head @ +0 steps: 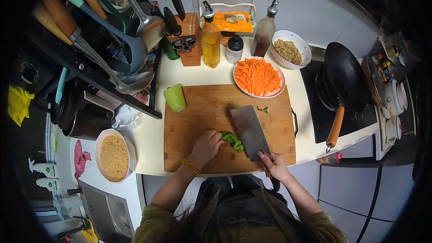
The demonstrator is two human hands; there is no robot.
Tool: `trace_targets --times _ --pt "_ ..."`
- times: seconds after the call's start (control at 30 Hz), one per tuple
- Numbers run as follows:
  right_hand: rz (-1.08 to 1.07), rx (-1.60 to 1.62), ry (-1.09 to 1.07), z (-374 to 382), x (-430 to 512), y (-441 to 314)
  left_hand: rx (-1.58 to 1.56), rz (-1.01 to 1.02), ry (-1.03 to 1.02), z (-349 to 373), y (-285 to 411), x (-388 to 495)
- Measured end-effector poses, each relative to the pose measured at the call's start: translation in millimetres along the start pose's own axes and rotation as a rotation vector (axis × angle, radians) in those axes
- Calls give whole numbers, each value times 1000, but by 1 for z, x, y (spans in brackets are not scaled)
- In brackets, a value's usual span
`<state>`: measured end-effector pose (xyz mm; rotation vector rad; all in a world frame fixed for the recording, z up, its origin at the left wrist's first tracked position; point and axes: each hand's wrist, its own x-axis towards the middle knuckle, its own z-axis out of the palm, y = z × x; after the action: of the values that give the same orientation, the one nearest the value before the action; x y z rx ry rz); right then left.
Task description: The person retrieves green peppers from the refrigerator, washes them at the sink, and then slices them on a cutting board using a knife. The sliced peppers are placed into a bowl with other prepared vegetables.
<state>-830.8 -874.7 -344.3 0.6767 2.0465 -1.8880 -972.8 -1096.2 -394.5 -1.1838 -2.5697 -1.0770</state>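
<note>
On the wooden cutting board (202,108), my left hand (206,145) grips one end of a wrinkled green pepper (232,140). My right hand (276,166) holds a cleaver (250,131) by its handle, with thumb and finger on the blade's base. The broad blade lies tilted over the board, just right of the pepper. A cut-off pepper stem (264,109) rests beyond the blade. At the board's far left corner is a piece of pale green vegetable (175,98). A plate of carrot strips (259,77) overlaps the far right corner.
Behind the board stand a knife block (190,54), an oil bottle (211,45), a dark-liquid bottle (264,37) and a shaker (235,50). A bowl of shredded food (288,51) and a wok (344,77) are at right. Hanging ladles (135,82) and a noodle bowl (114,157) are at left.
</note>
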Motion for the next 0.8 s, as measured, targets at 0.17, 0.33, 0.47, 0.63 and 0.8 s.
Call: trace_targets --times 0.17,0.33,0.47,0.63,0.8 --pt "89 83 -78 -11 1 14 -78 -205 -35 1 6 4" --pt "167 131 -85 -15 -4 26 -91 -259 -66 -2 8 10" --pt "169 167 -96 -13 -8 32 -119 -295 -67 2 6 13" --pt "48 62 -84 -5 -2 39 -76 -257 -72 5 5 10" --pt "91 6 -83 -2 -11 47 -113 -289 -41 8 3 7"
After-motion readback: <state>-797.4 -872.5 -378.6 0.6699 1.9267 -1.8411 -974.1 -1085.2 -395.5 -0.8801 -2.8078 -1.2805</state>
